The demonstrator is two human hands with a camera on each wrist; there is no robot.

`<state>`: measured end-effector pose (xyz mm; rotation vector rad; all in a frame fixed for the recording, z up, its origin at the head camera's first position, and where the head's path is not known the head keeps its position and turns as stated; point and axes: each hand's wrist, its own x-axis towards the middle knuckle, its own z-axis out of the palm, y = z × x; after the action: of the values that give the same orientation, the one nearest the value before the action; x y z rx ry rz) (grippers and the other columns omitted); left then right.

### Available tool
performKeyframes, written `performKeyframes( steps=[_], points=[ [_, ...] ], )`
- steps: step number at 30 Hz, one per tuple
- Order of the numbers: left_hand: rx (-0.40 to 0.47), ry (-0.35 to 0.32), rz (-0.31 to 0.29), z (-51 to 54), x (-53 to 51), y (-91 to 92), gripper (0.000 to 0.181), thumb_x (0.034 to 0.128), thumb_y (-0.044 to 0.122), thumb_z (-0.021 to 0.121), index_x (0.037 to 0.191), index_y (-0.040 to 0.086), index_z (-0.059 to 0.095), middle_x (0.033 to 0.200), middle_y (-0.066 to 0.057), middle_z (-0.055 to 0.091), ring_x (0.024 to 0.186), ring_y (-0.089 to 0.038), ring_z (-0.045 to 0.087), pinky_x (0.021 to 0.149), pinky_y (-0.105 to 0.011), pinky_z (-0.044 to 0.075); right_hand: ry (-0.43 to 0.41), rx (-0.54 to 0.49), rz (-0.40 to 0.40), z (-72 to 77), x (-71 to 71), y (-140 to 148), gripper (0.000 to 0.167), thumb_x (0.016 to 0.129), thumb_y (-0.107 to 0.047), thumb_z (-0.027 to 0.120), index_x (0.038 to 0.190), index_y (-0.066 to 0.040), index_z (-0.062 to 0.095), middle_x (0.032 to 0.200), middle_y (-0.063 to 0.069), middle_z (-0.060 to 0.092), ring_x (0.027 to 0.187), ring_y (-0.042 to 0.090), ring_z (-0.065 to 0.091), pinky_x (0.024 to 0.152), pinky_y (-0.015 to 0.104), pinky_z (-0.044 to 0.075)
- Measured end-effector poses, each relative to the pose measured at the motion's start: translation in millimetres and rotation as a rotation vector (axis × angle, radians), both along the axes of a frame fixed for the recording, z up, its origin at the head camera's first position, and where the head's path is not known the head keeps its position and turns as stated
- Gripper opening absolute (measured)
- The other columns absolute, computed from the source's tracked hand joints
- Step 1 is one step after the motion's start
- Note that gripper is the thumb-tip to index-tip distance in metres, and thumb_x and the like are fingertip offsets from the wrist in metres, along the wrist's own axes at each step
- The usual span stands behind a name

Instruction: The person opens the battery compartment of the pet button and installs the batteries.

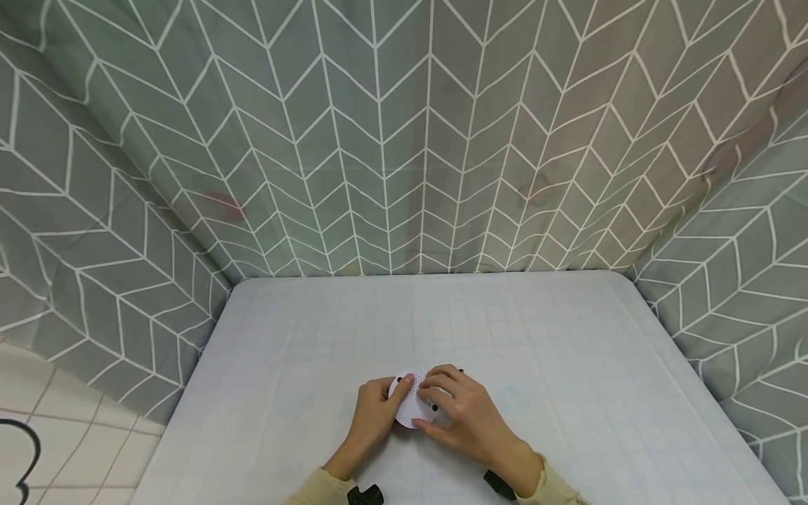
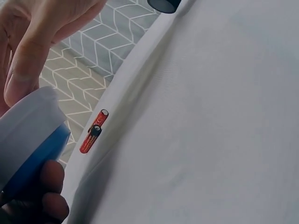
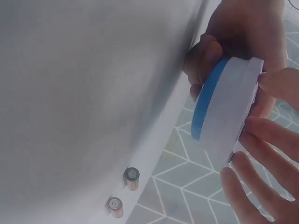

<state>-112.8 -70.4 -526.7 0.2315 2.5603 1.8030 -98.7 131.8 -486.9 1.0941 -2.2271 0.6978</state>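
Note:
A round white device (image 1: 412, 414) with small holes and dark spots on its face is held up in my left hand (image 1: 372, 415), thumb on the face. From the side, the device (image 3: 224, 105) shows a blue band, and the fingers of my left hand (image 3: 245, 35) curl round it. The extended fingers of my right hand (image 1: 470, 421) touch the face; in the right wrist view the right hand (image 3: 268, 158) has its fingertips along that face. Two small batteries, one (image 2: 101, 119) and another (image 2: 90, 139), lie on the table beyond the device.
The white-covered table (image 1: 404, 315) has patterned grey curtains (image 1: 404, 140) behind and at both sides. Black devices are strapped at the wrists, the left one (image 1: 365, 495) near the front. Light floor tiles (image 1: 76, 421) show at the left.

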Motion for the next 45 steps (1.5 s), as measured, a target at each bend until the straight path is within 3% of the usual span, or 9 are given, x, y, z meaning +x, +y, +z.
performKeyframes(
  steps=[11, 21, 33, 37, 39, 45],
  points=[
    [-0.032, 0.006, -0.033, 3.1, -4.2, -3.3, 0.048, 0.1028, 0.038, 0.068, 0.062, 0.012, 0.067, 0.052, 0.010, 0.056, 0.045, 0.001, 0.046, 0.044, -0.018, 0.034, 0.138, 0.164, 0.040, 6.9, -4.1, -5, 0.026, 0.074, -0.021, 0.090, 0.093, -0.015, 0.074, 0.097, -0.004, 0.071, 0.097, 0.014, 0.068, 0.076, 0.025, 0.059],
    [-0.062, -0.028, -0.034, 1.1, -5.7, -9.1, 0.049, 0.1013, 0.041, 0.069, 0.060, 0.015, 0.066, 0.049, 0.012, 0.053, 0.042, 0.003, 0.045, 0.042, -0.017, 0.033, 0.185, 0.220, 0.122, 11.8, -8.4, -10, 0.025, 0.070, -0.014, 0.090, 0.088, -0.013, 0.071, 0.089, -0.003, 0.072, 0.094, 0.015, 0.071, 0.079, 0.023, 0.058],
    [-0.046, -0.031, -0.037, 0.1, -7.8, -10.3, 0.053, 0.1018, 0.041, 0.068, 0.057, 0.013, 0.063, 0.045, 0.010, 0.053, 0.039, 0.001, 0.047, 0.040, -0.019, 0.035, 0.222, 0.213, 0.158, 7.8, -13.1, -11, 0.021, 0.073, -0.011, 0.086, 0.089, -0.010, 0.072, 0.088, -0.002, 0.073, 0.091, 0.015, 0.071, 0.077, 0.023, 0.059],
    [-0.043, -0.020, -0.047, 1.1, -6.7, -9.8, 0.049, 0.1014, 0.040, 0.069, 0.060, 0.013, 0.066, 0.047, 0.011, 0.054, 0.039, 0.001, 0.047, 0.040, -0.020, 0.035, 0.205, 0.166, 0.194, 4.8, -13.9, -10, 0.006, 0.082, -0.007, 0.071, 0.087, -0.009, 0.074, 0.085, -0.002, 0.073, 0.087, 0.011, 0.070, 0.074, 0.019, 0.058],
    [-0.043, -0.027, -0.043, 2.0, -5.0, -9.2, 0.048, 0.1013, 0.041, 0.069, 0.062, 0.012, 0.068, 0.048, 0.011, 0.054, 0.039, 0.001, 0.045, 0.040, -0.020, 0.035, 0.205, 0.138, 0.200, 2.3, -12.8, -10, 0.012, 0.086, -0.006, 0.063, 0.085, -0.009, 0.075, 0.084, -0.002, 0.072, 0.085, 0.010, 0.070, 0.073, 0.017, 0.057],
    [-0.030, -0.041, -0.009, 2.5, -4.4, -6.6, 0.049, 0.1019, 0.040, 0.068, 0.062, 0.012, 0.067, 0.049, 0.010, 0.053, 0.040, 0.001, 0.044, 0.041, -0.019, 0.035, 0.228, 0.123, 0.123, -3.1, -7.5, -10, 0.013, 0.086, -0.011, 0.064, 0.089, -0.011, 0.076, 0.087, -0.003, 0.071, 0.090, 0.012, 0.072, 0.072, 0.019, 0.059]
  ],
)
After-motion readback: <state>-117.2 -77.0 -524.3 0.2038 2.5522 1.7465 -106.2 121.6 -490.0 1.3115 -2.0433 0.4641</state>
